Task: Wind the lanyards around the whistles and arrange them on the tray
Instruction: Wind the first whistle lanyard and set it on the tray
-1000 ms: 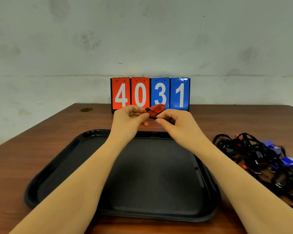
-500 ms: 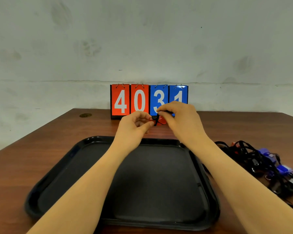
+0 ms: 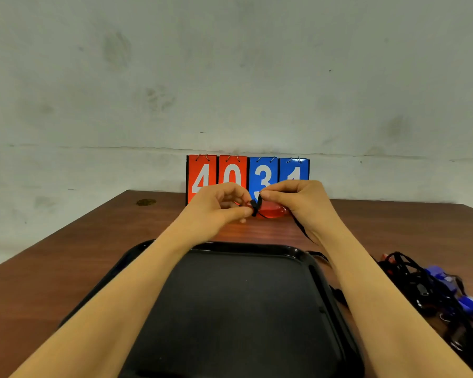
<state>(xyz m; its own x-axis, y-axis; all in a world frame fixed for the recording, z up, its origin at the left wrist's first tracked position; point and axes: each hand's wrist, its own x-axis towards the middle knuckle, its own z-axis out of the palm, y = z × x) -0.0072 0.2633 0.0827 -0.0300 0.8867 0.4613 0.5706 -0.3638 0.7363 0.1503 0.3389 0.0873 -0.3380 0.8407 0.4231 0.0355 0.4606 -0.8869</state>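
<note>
Red whistle (image 3: 271, 210) sits between the hands beyond the tray (image 3: 306, 257), left hand (image 3: 216, 205) pinching its end, right hand (image 3: 298, 200) pinching the black lanyard (image 3: 258, 204) mid-wrap, so the tray looks unfilled and the tangled pile (image 3: 434, 290) right of the right forearm remains.

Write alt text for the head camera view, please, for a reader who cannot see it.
Two hands, left hand and right hand, wind a black lanyard around a red whistle above a black tray on a wooden table. A tangled pile of whistles lies to the right; a scoreboard stands behind.
</note>
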